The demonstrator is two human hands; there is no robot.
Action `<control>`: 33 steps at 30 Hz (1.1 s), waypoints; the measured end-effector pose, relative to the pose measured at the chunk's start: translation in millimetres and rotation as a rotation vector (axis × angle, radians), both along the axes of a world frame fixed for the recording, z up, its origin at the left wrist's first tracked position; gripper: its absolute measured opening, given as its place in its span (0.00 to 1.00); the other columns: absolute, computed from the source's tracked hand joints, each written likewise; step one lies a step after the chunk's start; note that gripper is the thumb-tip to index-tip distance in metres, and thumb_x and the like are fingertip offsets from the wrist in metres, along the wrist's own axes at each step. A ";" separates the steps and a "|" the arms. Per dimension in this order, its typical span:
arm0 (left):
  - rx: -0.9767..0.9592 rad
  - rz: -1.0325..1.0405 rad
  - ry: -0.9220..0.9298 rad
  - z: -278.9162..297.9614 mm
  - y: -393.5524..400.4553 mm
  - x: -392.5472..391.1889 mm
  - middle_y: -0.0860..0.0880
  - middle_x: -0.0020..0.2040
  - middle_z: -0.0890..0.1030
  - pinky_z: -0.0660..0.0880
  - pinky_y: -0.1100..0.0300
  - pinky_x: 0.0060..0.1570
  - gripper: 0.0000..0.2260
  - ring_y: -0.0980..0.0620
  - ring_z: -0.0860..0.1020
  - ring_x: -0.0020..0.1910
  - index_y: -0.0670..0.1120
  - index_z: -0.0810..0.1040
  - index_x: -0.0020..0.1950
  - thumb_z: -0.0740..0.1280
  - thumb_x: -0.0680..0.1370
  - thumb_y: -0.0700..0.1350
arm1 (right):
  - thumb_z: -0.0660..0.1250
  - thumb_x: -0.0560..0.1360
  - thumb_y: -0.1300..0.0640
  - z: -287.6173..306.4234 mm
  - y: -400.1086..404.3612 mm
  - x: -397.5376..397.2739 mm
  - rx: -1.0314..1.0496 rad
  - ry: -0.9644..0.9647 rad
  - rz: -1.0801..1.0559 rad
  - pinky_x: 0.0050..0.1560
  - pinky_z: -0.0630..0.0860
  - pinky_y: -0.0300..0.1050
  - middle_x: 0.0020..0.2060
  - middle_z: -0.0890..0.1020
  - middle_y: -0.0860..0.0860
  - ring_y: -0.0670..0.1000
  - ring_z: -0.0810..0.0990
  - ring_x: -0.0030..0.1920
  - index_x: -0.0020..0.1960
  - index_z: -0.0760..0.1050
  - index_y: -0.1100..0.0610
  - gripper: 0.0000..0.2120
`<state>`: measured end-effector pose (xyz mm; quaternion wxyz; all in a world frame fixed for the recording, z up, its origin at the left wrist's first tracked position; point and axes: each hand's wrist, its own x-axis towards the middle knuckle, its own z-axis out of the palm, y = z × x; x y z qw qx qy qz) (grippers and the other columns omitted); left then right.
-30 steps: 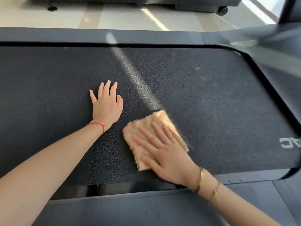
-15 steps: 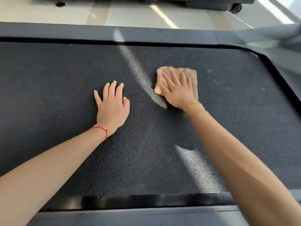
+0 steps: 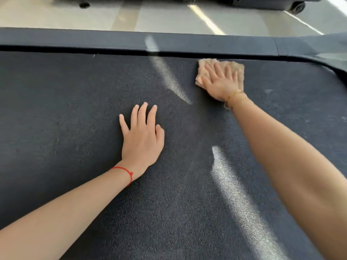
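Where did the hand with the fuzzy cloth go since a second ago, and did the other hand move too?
The right hand slid the tan cloth away from the person, from the near edge of the dark belt to its far edge, by the frame rail. It kept pressing flat on the cloth and never let go. The left hand stayed flat on the belt in about the same spot.

No lettering, brand, number or sign is legible in this view: the dark belt [image 3: 75,109], its far rail [image 3: 93,39], the tan cloth [image 3: 238,69] and the pale floor [image 3: 159,15] carry none.
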<state>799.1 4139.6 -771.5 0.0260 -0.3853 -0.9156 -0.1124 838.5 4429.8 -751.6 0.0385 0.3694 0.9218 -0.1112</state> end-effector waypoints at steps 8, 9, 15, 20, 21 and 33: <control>-0.005 -0.011 -0.018 0.1 0.4 -4.0 0.47 0.80 0.57 0.47 0.35 0.75 0.26 0.47 0.51 0.80 0.49 0.56 0.80 0.47 0.81 0.52 | 0.44 0.83 0.42 -0.3 -59.4 -38.8 0.037 0.029 0.335 0.76 0.34 0.57 0.80 0.44 0.47 0.59 0.39 0.79 0.81 0.41 0.47 0.28; -0.005 -0.012 -0.019 0.2 0.1 -4.0 0.47 0.80 0.57 0.47 0.35 0.75 0.26 0.47 0.51 0.80 0.49 0.56 0.80 0.47 0.81 0.52 | 0.44 0.84 0.42 -2.1 -59.9 -26.2 0.048 0.051 0.362 0.77 0.35 0.57 0.80 0.45 0.47 0.58 0.40 0.79 0.81 0.42 0.47 0.28; 0.025 -0.012 -0.032 1.6 -0.3 -1.8 0.46 0.79 0.58 0.46 0.35 0.75 0.25 0.47 0.52 0.79 0.49 0.57 0.80 0.51 0.82 0.50 | 0.42 0.82 0.37 1.2 7.9 75.3 0.061 0.041 0.009 0.77 0.37 0.59 0.80 0.45 0.44 0.59 0.43 0.79 0.79 0.44 0.38 0.27; 0.017 -0.014 -0.045 6.2 0.4 2.3 0.46 0.79 0.57 0.47 0.34 0.75 0.25 0.47 0.52 0.79 0.50 0.57 0.80 0.51 0.83 0.50 | 0.44 0.82 0.37 3.6 2.6 129.7 0.007 0.038 -0.143 0.76 0.35 0.59 0.80 0.44 0.44 0.60 0.41 0.79 0.79 0.44 0.38 0.27; 0.011 -0.015 -0.047 7.0 0.2 3.1 0.46 0.80 0.57 0.47 0.34 0.75 0.25 0.47 0.52 0.79 0.50 0.56 0.80 0.52 0.83 0.50 | 0.44 0.82 0.38 2.5 -11.4 134.1 0.001 0.045 -0.110 0.76 0.35 0.59 0.80 0.44 0.43 0.59 0.41 0.79 0.79 0.43 0.38 0.27; -0.006 -0.143 -0.135 11.4 84.1 67.9 0.48 0.82 0.50 0.41 0.33 0.75 0.26 0.47 0.44 0.80 0.51 0.51 0.81 0.50 0.83 0.54 | 0.43 0.82 0.38 -1.1 -74.5 226.7 0.029 0.108 0.013 0.77 0.34 0.52 0.78 0.43 0.38 0.51 0.38 0.79 0.79 0.43 0.36 0.26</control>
